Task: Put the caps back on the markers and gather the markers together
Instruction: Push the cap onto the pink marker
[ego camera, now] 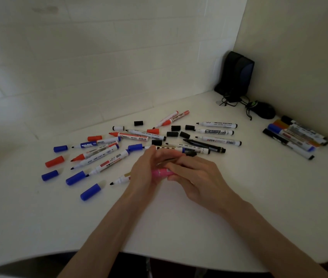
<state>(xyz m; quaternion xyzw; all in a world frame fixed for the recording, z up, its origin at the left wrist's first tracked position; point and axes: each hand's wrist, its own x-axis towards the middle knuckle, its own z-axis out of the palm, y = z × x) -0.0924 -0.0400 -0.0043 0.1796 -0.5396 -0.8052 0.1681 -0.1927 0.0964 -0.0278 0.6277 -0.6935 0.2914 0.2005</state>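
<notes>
My fingers (181, 164) close from both sides on a pink marker (162, 172), left hand (146, 171) and right hand (197, 177) meeting above the white desk (179, 227). Light, rigid, slick plastic; I judge mid-barrel the surest hold.

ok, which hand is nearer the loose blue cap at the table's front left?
Left. The left hand lies right of the loose blue plastic cap; the right hand is farther right, beyond the left.
</notes>
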